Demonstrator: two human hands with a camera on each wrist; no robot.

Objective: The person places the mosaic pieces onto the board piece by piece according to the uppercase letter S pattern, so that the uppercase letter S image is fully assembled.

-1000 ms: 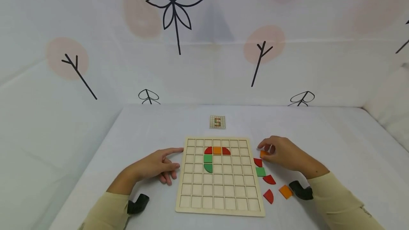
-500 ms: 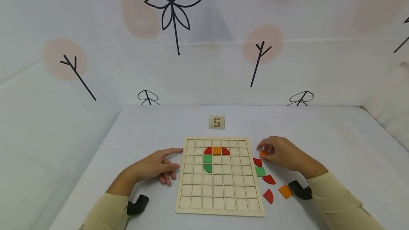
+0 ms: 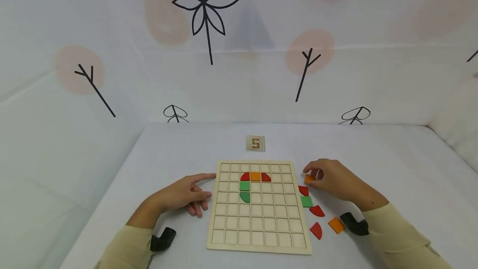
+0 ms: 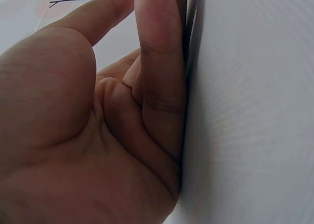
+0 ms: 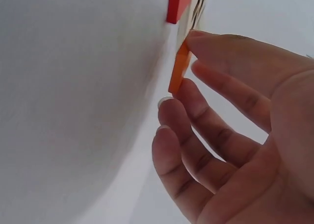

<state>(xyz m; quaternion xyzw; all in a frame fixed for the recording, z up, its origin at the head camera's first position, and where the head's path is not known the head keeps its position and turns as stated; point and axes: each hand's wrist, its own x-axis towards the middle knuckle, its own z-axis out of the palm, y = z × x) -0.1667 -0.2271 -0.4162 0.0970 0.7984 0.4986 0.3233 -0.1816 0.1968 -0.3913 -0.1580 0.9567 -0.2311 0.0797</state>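
My right hand pinches an orange square tile between thumb and fingers, just off the right edge of a wooden grid board. In the right wrist view the orange tile stands tilted on edge at the fingertips. My left hand rests on the table, its index finger pointing to the board's left edge, the other fingers loosely bent. On the board, a red quarter-circle, an orange square and another red quarter-circle form a row. Below the left one sit a green square and a green quarter-circle.
Right of the board lie red quarter-circles, a green square and another orange square. A small card with an S-shaped pattern lies behind the board. Black wrist mounts sit by both sleeves.
The orange tile in my right hand has tilted slightly and shows a little more of its face. Both hands stay almost in place; the head view shifts slightly.
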